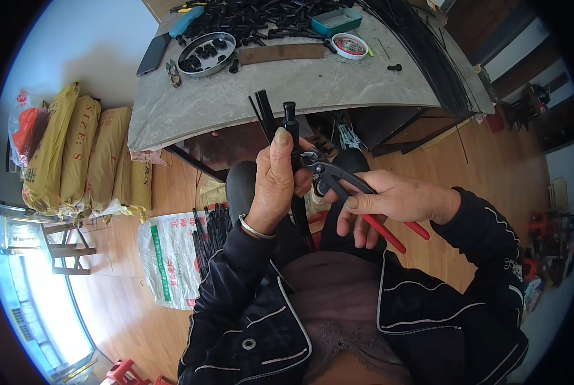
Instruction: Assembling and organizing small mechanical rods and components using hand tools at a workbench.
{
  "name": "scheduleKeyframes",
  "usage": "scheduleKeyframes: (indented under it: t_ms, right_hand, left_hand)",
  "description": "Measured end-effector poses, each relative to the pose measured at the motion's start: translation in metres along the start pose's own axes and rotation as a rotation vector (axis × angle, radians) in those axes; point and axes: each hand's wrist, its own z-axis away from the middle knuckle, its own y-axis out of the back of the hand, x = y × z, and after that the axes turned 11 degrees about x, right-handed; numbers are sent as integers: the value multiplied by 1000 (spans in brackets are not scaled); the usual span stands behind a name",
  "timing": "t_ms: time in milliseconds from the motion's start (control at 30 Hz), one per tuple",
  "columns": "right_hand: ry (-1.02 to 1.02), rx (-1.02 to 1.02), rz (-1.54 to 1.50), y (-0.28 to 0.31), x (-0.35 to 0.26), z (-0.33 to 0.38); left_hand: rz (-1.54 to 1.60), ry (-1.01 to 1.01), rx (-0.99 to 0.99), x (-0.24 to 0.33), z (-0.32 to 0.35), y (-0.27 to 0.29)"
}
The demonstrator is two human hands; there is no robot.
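My left hand (275, 168) is closed around a black tube-shaped piece (290, 119) with a knobbed top, held upright in front of the table edge. Thin black rods (265, 110) rise beside it from the same grip. My right hand (399, 197) is wrapped round a pair of pincers (339, 178) with black jaws and red handle ends. The pincers' jaws are up against the held piece, next to my left fingertips. Exactly what lies between the jaws is too small to tell. Lower parts of the held piece hang between my knees.
The grey table (261, 86) bears a heap of black parts (255, 16), a round metal tin (230, 60), a teal box (336, 23), a white dish (366, 50) and long black rods (421, 51). Yellow sacks (81, 151) stand left. A white woven bag (158, 234) lies on the floor.
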Motion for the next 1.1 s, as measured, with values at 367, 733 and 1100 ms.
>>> scheduleKeyframes:
  t_ms: [367, 733, 1100]
  right_hand:
    - [-219, -132, -501, -27, 6, -2]
    - [-122, -98, -84, 4, -3, -1]
    - [-167, 29, 216, 14, -28, 13]
  left_hand:
    - [-115, -111, 70, 1, 6, -1]
    - [-78, -73, 68, 0, 3, -5]
    - [-70, -21, 13, 0, 4, -6]
